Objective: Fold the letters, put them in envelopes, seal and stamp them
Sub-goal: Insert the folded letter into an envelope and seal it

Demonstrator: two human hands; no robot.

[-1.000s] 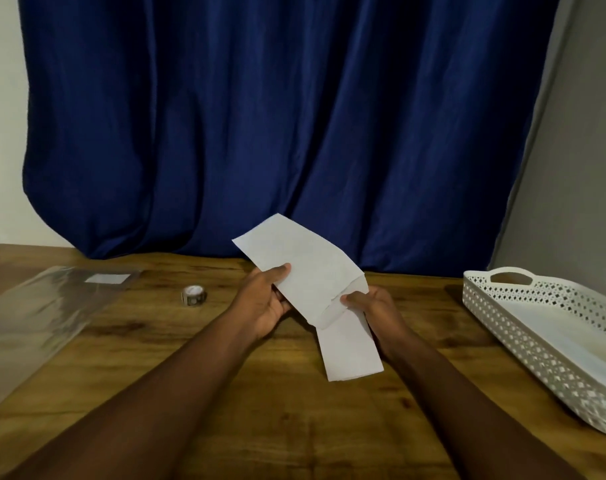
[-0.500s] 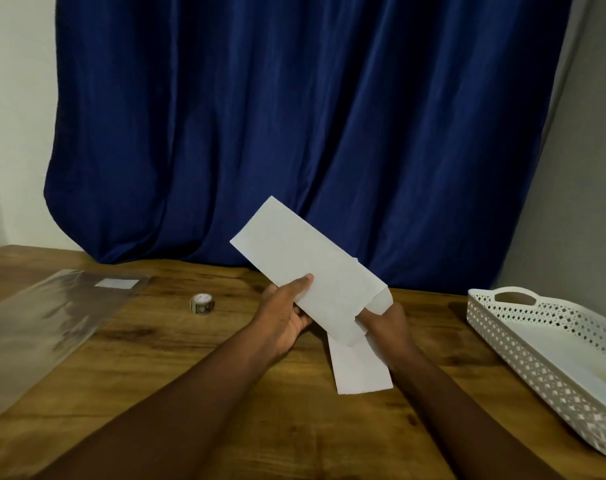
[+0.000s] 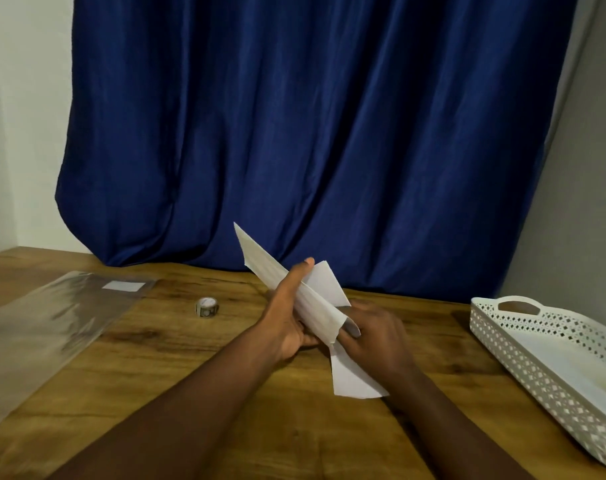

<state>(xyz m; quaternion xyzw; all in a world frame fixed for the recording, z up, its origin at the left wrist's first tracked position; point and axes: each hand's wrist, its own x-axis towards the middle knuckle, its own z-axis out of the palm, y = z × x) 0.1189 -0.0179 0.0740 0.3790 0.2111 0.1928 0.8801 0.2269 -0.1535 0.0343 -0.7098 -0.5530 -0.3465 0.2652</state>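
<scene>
**paperfold_99:** Left hand (image 3: 287,323) is gripping the envelope (image 3: 294,289), thumb laid along the top face and the other fingers curled underneath. It's held up off the wooden table (image 3: 197,382), tilted so you see it nearly edge-on, far corner poking up in front of the blue curtain (image 3: 312,133).

**inkydave:** And the right hand (image 3: 374,337)?

**paperfold_99:** Curled round the folded letter (image 3: 350,375), one finger tucked right at the envelope's near end. The letter's lower half sticks out toward the camera below the hands, and a bit of white sheet shows behind the envelope too.

**inkydave:** Any writing on it? Address, logo?

**paperfold_99:** Nope, both papers look plain white. There's a small roll (image 3: 207,306) on the table left of the hands with a printed pattern, too tiny to read. Further left lies a clear plastic sleeve (image 3: 52,327) with a white label (image 3: 123,286), blank as far as I can tell. White perforated tray (image 3: 523,344) sits at the right edge.
</scene>
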